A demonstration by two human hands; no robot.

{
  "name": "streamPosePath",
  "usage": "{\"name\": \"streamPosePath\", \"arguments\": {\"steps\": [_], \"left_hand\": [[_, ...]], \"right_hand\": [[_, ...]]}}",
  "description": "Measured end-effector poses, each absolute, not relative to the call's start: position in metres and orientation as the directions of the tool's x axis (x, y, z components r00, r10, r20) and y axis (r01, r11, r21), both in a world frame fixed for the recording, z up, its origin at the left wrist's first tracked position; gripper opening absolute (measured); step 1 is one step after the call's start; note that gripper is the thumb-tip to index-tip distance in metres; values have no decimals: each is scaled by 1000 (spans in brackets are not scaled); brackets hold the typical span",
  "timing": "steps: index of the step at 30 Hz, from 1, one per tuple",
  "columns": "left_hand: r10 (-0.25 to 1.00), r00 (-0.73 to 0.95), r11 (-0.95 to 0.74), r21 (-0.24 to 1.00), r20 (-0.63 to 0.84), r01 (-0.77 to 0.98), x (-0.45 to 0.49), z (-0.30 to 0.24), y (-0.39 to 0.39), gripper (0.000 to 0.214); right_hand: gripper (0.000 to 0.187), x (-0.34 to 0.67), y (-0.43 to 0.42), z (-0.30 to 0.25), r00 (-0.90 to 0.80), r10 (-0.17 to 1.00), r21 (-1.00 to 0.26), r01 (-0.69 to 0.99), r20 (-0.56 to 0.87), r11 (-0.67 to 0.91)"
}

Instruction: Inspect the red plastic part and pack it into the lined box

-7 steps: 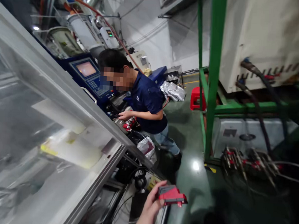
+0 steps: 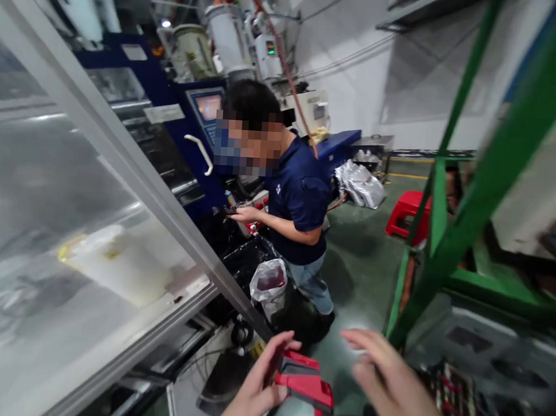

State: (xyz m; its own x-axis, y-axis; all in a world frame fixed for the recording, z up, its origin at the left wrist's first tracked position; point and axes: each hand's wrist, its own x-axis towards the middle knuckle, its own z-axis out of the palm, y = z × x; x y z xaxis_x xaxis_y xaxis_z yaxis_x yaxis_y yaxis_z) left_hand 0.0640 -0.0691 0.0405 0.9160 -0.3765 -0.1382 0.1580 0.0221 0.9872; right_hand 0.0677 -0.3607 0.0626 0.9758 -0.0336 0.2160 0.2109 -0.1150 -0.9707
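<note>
Left hand (image 2: 254,395) low in view, fingers wrapped around a red handheld device (image 2: 304,382), right hand (image 2: 392,384) spread open and empty just beside it, large glass-fronted machine (image 2: 70,220) at left, green steel frame (image 2: 450,231) at right, co-worker in a navy shirt (image 2: 300,200) standing ahead, red stool (image 2: 406,213) beyond

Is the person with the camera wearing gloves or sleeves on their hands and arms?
No. The left hand and right hand are both bare, with no gloves, rings or watch visible. The bits of forearm in view show no sleeves. The right hand looks blurry.
</note>
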Motion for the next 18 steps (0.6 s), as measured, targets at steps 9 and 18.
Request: {"name": "streamPosePath", "arguments": {"steps": [9, 18], "left_hand": [[222, 954, 274, 952, -201, 137, 105, 50, -187, 69], [727, 613, 349, 935, -310, 59, 168, 75, -229, 33]], "right_hand": [[41, 165, -360, 63, 729, 681, -956, 146, -71, -256], [48, 211, -329, 38, 765, 634, -903, 348, 118, -252]]}}
